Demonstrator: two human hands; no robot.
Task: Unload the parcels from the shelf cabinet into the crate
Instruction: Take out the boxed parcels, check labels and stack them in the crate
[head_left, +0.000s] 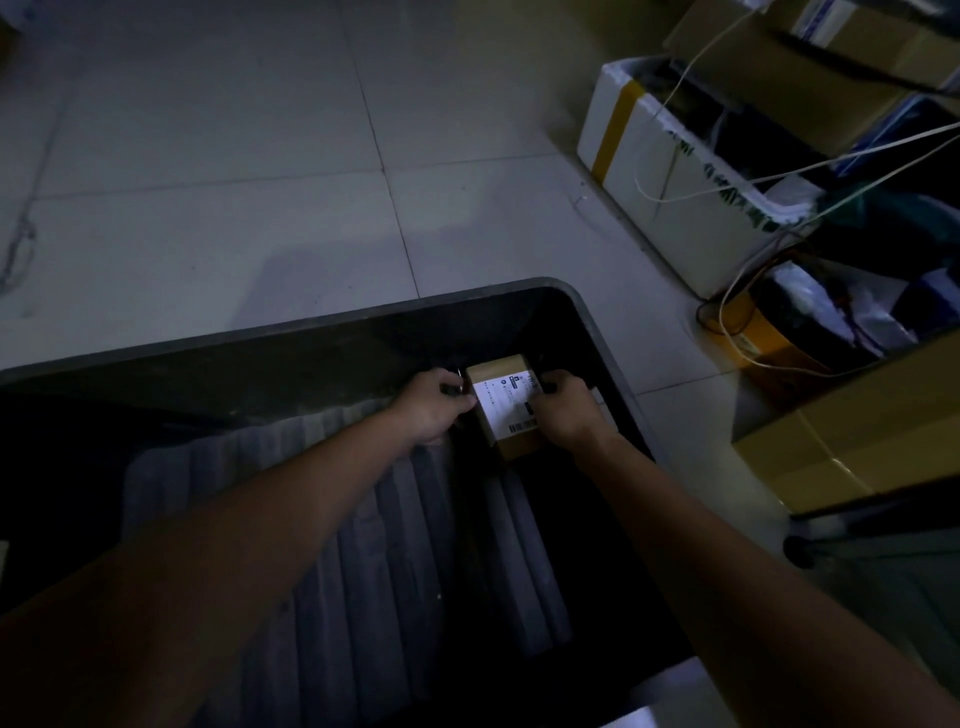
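Parcel (496, 368): a small brown cardboard box with a white printed label (506, 408) on its upper face. It is held low inside the crate, close to the far right corner, between the two hands. Whether its underside rests on the crate bottom cannot be told in the dim light.

Left hand (431, 410): it is pressed to the parcel's left side, with the fingers curled over the far left edge in a grasp.

Right hand (569, 410): it is clasped on the parcel's right side, with the fingers bent round the far right edge. It lies near the crate's right wall.

Forearms (701, 519): both are bare and are stretched from the lower edge of the view down into the crate.

Crate (311, 325): a large dark container with a grey rim and a rounded corner, set on the floor. Its inside is in deep shadow.

Ribbed grey sheet (332, 519): it is spread over the left and middle of the crate's inside, just beside the parcel and under the left forearm. What it is made of cannot be told.

Floor (208, 156): pale square tiles with thin joints are seen beyond the crate.

Foam box (675, 208): a white, open-topped box banded with yellow tape (615, 130), set on the floor well apart from the crate, to the far right. Its dark contents are not made out.

Cords (831, 161): thin white lines are draped across the foam box.

Cardboard box (857, 431): a brown, closed box placed to the right of the crate. More cartons (779, 62) are stacked behind the foam box.
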